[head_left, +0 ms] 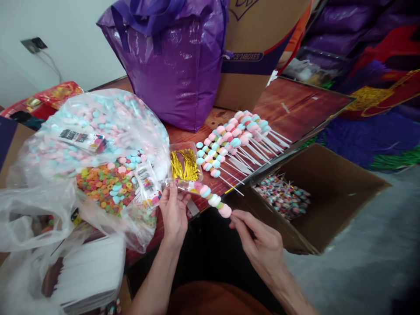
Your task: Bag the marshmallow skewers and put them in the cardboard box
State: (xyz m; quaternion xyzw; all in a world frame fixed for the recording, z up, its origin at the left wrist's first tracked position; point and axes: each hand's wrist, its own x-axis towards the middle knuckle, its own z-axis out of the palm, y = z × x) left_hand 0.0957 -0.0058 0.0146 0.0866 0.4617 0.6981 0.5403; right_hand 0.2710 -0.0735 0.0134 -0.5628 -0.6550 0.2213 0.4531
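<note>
A skewer of pink, blue, white and green candies (pixel 215 201) spans the gap between my hands, tilted down to the right. My right hand (pixel 259 240) pinches it just below the lowest pink candy; the stick is hidden in the fingers. The top candies are at the mouth of a narrow clear plastic sleeve (pixel 185 184) with coloured print. My left hand (pixel 174 214) grips that sleeve between thumb and fingers. Just beyond lies a clear box of gold twist ties (pixel 183 165). More candy skewers (pixel 238 135) lie in a pile, white sticks pointing right.
At left, a big plastic bag (pixel 98 105) holds pastel candies, with ring gummies (pixel 101 188) and printed sleeves (pixel 146 181) beside it. Behind stands a purple bag (pixel 173 74). A cardboard box (pixel 341 192) below the table edge contains many skewers. White sticks (pixel 88 271) are at lower left.
</note>
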